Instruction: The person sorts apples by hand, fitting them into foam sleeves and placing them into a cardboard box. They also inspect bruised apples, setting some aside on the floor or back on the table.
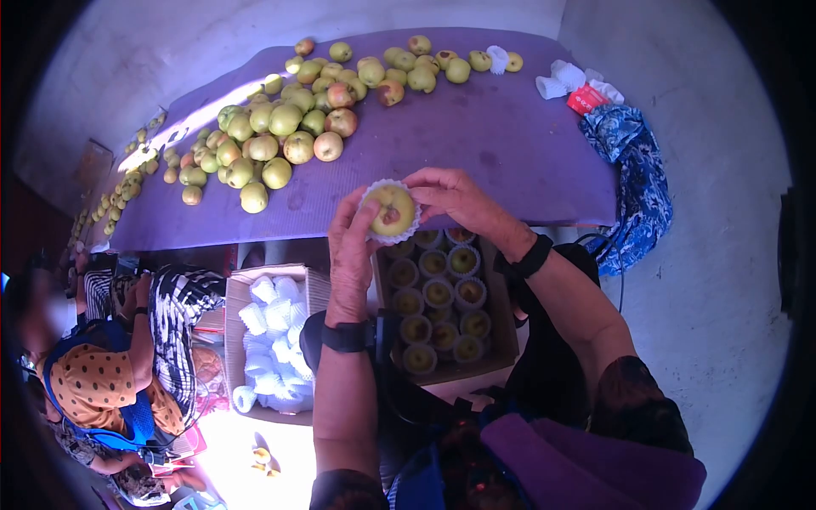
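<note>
A yellow-green apple (396, 204) with a brown blemish sits in a white foam net (413, 228), held up over the table's near edge. My left hand (347, 246) is closed round its left side, with the thumb across the front. At the upper right, my right hand (459, 201) pinches the net's rim between thumb and fingers. Below my hands stands a cardboard box (501, 344) of apples in foam nets, set in rows. My wrists partly hide the near surroundings of the box.
A purple-covered table (484, 144) bears a large heap of loose apples (285, 119). Left of me is a carton of white foam nets (276, 340). Blue patterned cloth (637, 178) hangs at the table's right end. Another person (110, 370) sits at the left.
</note>
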Motion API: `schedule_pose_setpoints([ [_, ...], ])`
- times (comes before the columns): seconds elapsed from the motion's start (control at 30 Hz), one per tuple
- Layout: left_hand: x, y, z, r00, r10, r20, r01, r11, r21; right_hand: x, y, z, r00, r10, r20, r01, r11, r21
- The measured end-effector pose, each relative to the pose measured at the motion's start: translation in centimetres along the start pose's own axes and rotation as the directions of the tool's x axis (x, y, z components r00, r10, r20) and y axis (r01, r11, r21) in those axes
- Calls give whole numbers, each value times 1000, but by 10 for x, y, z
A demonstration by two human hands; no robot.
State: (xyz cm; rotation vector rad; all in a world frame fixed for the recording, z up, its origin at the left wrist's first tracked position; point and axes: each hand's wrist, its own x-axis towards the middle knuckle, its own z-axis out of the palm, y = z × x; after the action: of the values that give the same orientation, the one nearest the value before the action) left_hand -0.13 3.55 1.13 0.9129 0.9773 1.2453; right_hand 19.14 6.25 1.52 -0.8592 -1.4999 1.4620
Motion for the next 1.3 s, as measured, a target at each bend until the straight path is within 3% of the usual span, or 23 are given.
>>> schedule_pose_setpoints([
  [0.13, 0, -2, -2, 1000, -21, 8, 21, 1000, -6, 1, 4, 3, 1000, 5, -20, -6, 998, -67],
  [0.23, 2, -8, 0, 999, 12, -38, -10, 998, 65, -1, 5, 11, 991, -89, -102, 69, 981, -181],
  [0.3, 2, -10, 2, 993, 55, -107, -38, 987, 156, 0, 6, 14, 910, -360, -206, 260, 882, -394],
  [0.43, 1, -10, 5, 992, 74, -102, -63, 993, 102, -1, 1, 17, 899, -381, -217, 267, 868, -418],
  [0.53, 1, -12, 7, 990, 97, -106, -89, 993, 74, 1, 3, 18, 865, -488, -117, 353, 758, -549],
  [0.57, 2, -11, 8, 988, 92, -122, -88, 995, 41, -2, 2, 23, 947, -289, -139, 255, 942, -218],
  [0.6, 2, -10, 8, 987, 86, -139, -86, 996, 8, -3, 0, 27, 993, -84, -83, 95, 986, 137],
  [0.73, 1, -11, 9, 988, 120, -93, -118, 993, 28, -2, 7, 26, 995, -40, -89, 49, 993, 108],
  [0.83, 3, -10, 5, 995, 70, -70, -72, 997, -22, 3, 15, 24, 978, -118, -174, 145, 978, 150],
  [0.9, 4, -10, 2, 989, 114, -98, -97, 982, 162, 4, 14, 24, 986, -59, -157, 96, 967, 235],
  [1.03, 4, -12, -1, 986, 116, -124, -106, 991, 87, 4, 15, 24, 987, -46, -152, 80, 970, 229],
  [1.13, 7, -16, -5, 987, 106, -118, -100, 993, 58, 1, 8, 26, 990, -50, -135, 76, 978, 192],
  [1.2, 9, -18, -9, 990, 72, -119, -73, 997, -10, -6, 0, 29, 987, -143, -77, 133, 983, -126],
  [1.23, 9, -19, -10, 990, 71, -120, -73, 997, -9, -6, 3, 29, 987, -143, -77, 133, 983, -125],
  [1.3, 7, -18, -11, 995, 30, -97, -36, 997, -63, -5, 11, 31, 942, -316, -117, 251, 890, -380],
])
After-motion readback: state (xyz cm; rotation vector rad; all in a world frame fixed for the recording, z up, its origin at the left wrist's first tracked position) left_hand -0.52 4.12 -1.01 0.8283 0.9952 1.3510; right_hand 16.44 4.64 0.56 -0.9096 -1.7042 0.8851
